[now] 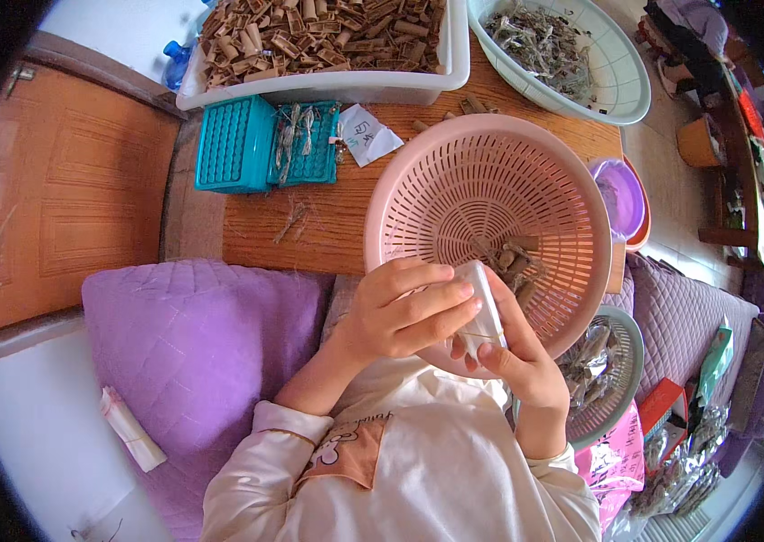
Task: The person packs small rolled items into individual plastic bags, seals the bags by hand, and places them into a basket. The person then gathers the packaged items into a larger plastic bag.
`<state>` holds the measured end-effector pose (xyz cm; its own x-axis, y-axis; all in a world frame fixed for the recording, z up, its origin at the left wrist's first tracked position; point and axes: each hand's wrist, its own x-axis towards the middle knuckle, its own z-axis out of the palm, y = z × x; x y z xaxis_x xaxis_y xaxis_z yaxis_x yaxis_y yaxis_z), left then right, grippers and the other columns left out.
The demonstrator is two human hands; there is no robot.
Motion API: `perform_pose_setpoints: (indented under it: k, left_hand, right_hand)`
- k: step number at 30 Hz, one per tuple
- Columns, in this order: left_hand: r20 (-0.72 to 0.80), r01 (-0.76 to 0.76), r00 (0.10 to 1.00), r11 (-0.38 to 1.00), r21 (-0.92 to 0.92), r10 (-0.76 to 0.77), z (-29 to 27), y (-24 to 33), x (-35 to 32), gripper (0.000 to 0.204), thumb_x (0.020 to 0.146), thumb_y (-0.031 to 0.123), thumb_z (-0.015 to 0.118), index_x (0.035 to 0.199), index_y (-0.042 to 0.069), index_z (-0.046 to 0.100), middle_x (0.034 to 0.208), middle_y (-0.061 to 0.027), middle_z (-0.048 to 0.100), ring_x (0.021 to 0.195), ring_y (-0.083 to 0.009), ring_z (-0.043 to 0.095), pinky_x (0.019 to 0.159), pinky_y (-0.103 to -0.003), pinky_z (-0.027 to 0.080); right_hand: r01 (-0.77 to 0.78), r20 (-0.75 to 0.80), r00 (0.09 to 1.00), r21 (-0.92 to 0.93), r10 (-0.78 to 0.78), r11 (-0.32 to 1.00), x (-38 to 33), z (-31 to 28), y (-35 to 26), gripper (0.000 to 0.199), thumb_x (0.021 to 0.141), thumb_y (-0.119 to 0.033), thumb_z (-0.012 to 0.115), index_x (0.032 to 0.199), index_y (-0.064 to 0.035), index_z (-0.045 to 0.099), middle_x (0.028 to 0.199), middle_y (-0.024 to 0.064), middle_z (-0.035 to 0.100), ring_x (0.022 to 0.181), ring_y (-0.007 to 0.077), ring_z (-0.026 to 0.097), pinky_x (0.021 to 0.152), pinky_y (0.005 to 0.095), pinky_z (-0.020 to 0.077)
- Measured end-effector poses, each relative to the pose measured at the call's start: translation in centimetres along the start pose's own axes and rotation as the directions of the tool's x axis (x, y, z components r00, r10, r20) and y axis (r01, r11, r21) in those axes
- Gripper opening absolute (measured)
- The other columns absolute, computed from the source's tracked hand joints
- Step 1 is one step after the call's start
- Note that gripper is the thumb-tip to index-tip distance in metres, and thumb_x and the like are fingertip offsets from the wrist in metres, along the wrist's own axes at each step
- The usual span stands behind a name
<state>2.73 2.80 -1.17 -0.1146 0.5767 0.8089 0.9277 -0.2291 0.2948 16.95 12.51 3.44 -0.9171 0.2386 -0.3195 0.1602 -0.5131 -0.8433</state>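
Close to my body, both hands hold a bundle of clear plastic bags (pixel 483 309), a white, narrow block with a thin band around it. My left hand (pixel 404 312) lies bent over its left side, fingertips on its top face. From the right, my right hand (pixel 531 359) grips the bundle with fingers behind and thumb near its lower end. Just beyond them is a pink plastic basket (pixel 404 167), partly behind my hands. Several brown tube-like pieces (pixel 515 257) sit at its bottom, partly hidden by my right fingers.
A white tub (pixel 323 88) of brown pieces and a pale green basket (pixel 630 95) stand at the back of the wooden table (pixel 246 230). Teal trays (pixel 235 144) sit left. Beside me are a purple cushion (pixel 210 325), a banded bag bundle (pixel 133 429) and a grey-green basket (pixel 637 357) of packets.
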Motion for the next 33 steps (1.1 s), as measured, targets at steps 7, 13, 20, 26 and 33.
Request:
perform_pose_setpoints:
  k: [7,13,20,26,33]
  left_hand:
    - [0.038,0.007,0.999,1.000,0.016,-0.008,-0.6,-0.4,0.1,0.014,0.066,0.018,0.061,0.078,0.012,0.057,0.091,0.0014,0.054,0.087,-0.0171,0.054,0.067,-0.030,0.048]
    - [0.322,0.094,0.944,0.994,-0.062,-0.069,-2.1,0.9,1.2,0.016,0.062,0.013,0.062,0.075,0.013,0.052,0.086,0.0010,0.055,0.085,-0.0174,0.055,0.078,-0.036,0.046]
    - [0.560,0.321,0.804,0.938,-0.129,-0.198,-4.2,2.2,2.3,0.014,0.064,0.012,0.060,0.076,0.012,0.052,0.082,0.0007,0.051,0.083,-0.0159,0.053,0.085,-0.036,0.040]
    - [0.431,0.418,0.812,0.907,0.041,-0.394,-8.2,1.1,2.1,0.011,0.063,0.008,0.061,0.072,0.008,0.055,0.072,-0.0036,0.053,0.071,-0.0211,0.055,0.073,-0.035,0.045]
    - [-0.055,0.928,0.372,0.372,0.023,-0.926,-8.6,-6.0,-4.4,0.007,0.078,0.002,0.054,0.084,0.000,0.051,0.070,-0.0052,0.054,0.065,-0.0112,0.052,0.058,-0.025,0.043]
  right_hand:
    - [-0.088,0.061,0.995,0.142,0.080,0.986,0.5,0.1,0.1,0.071,0.076,0.003,0.048,0.135,-0.0055,0.009,0.124,0.0104,0.033,0.110,0.0168,0.035,0.092,0.0283,0.0290]
    - [-0.146,0.324,0.946,0.492,-0.025,0.858,1.1,-2.2,3.1,0.080,0.067,-0.003,0.059,0.129,-0.0130,0.009,0.118,0.0107,0.031,0.110,0.0214,0.035,0.092,0.0360,0.0310]
    - [-0.296,0.350,0.919,0.312,0.180,0.903,0.8,-2.0,3.3,0.069,0.076,-0.011,0.061,0.131,-0.0121,0.018,0.119,0.0106,0.033,0.100,0.0181,0.045,0.082,0.0315,0.0408]
    - [-0.264,0.441,0.884,0.199,0.154,0.944,0.0,-2.0,2.5,0.059,0.077,-0.008,0.059,0.126,-0.0057,0.025,0.112,0.0096,0.037,0.087,0.0165,0.050,0.072,0.0278,0.0446]
    - [-0.227,0.268,0.962,0.681,0.052,0.696,-0.1,-2.8,2.7,0.070,0.074,-0.020,0.062,0.130,-0.0095,0.021,0.120,0.0223,0.037,0.090,0.0283,0.055,0.069,0.0401,0.0498]
